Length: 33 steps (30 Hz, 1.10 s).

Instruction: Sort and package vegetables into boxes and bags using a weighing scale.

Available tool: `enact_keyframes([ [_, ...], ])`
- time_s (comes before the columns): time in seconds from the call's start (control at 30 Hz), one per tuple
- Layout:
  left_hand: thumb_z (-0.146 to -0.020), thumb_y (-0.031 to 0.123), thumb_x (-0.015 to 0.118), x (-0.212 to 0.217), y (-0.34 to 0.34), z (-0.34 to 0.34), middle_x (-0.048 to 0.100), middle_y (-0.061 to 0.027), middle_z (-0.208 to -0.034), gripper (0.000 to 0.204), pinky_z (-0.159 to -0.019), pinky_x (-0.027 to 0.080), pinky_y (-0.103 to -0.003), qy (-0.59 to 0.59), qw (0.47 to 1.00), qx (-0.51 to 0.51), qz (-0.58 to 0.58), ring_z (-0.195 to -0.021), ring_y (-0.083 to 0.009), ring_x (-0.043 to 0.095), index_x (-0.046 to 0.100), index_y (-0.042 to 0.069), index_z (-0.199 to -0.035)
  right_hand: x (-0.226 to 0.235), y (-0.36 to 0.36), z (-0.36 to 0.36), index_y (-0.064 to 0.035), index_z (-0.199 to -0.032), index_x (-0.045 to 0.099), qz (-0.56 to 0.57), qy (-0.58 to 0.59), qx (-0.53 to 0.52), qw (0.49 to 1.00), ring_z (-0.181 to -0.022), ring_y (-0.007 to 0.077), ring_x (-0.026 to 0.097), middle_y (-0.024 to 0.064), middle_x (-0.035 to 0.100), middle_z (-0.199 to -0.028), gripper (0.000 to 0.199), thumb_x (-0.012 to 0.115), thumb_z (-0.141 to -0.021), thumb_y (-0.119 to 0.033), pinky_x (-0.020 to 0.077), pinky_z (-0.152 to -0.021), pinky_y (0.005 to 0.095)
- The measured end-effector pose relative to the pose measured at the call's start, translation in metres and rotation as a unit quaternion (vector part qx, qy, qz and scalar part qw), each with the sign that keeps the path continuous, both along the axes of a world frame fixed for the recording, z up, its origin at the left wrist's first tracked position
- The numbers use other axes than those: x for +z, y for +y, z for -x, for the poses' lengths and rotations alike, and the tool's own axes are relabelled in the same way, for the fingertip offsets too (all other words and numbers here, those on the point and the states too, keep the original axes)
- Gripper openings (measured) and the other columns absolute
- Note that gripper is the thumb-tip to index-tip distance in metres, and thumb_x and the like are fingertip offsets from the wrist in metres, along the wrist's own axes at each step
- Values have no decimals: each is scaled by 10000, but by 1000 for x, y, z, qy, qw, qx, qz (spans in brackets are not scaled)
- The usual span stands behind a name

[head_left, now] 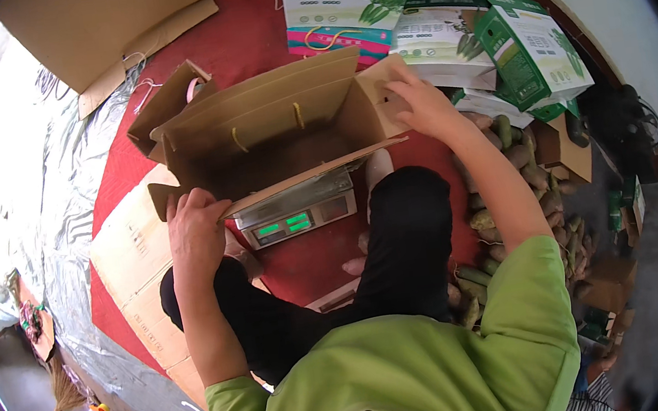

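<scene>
An open cardboard box (pixel 265 123) with two yellow rope handles on its far inner wall sits on a digital scale (pixel 302 219) between my knees. Inside, the part of the box that shows holds nothing. Green digits glow on the scale's front panel. My left hand (pixel 199 228) is closed around the near left corner of the box, where a flap sticks out. On the far right side, my right hand (pixel 422 105) grips the raised right flap, its fingers bent against the cardboard; some fingertips are hard to make out.
A heap of sweet potatoes (pixel 539 180) lies to my right. Beyond it stand green-and-white printed cartons (pixel 541 56). Flattened cardboard (pixel 136 270) lies to the left on a red mat (pixel 116 178). A large cardboard box (pixel 106 27) stands far left; a broom (pixel 63 394) rests lower left.
</scene>
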<state>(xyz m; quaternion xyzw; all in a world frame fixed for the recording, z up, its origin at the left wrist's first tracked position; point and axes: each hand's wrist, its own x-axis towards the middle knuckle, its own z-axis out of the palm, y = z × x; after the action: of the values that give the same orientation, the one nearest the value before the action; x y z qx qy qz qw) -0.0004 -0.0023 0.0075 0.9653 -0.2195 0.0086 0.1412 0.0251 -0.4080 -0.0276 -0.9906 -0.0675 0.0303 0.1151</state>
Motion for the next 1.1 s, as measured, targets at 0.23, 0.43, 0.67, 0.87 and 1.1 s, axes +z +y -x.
enact_keyframes([
  [0.23,-631,181,807,9,-6,-4,433,-152,-1401,579,-1081,317,-495,3,999,47,16,-1345,-399,321,635,114,-1179,-26,-11,4,-163,-1336,487,-100,6,-53,994,-1303,389,379,152,316,-1488,601,641,-759,-106,368,-1060,413],
  [0.43,-750,150,669,-14,14,-11,410,-219,-1417,775,-1062,338,-397,7,988,68,136,-1311,-346,402,335,103,-1448,-33,-15,12,-146,-1333,499,-115,-6,-64,991,-1346,369,322,159,314,-1490,581,649,-773,-105,307,-1103,402],
  [0.67,-872,355,615,-8,17,-14,325,-193,-1489,680,-1119,221,-461,136,976,98,142,-1417,-388,192,339,125,-1449,-25,-13,24,-118,-1288,532,-178,-98,-73,977,-1323,315,369,142,385,-1446,512,677,-797,-115,327,-1087,386],
  [0.87,-834,256,661,-22,21,-20,305,-189,-1504,670,-1127,206,-444,185,974,37,129,-1438,-345,153,381,146,-1433,-13,-23,58,-122,-1269,548,-247,-171,-98,949,-1271,274,429,110,451,-1391,476,656,-807,-85,408,-992,355],
  [1.1,-790,294,717,-18,27,-25,306,-161,-1509,788,-1140,172,-373,267,945,59,182,-1423,-249,221,344,79,-1450,-71,-78,167,-76,-1156,616,-264,-120,-222,931,-999,192,603,89,626,-1144,320,632,-837,-93,482,-821,308],
])
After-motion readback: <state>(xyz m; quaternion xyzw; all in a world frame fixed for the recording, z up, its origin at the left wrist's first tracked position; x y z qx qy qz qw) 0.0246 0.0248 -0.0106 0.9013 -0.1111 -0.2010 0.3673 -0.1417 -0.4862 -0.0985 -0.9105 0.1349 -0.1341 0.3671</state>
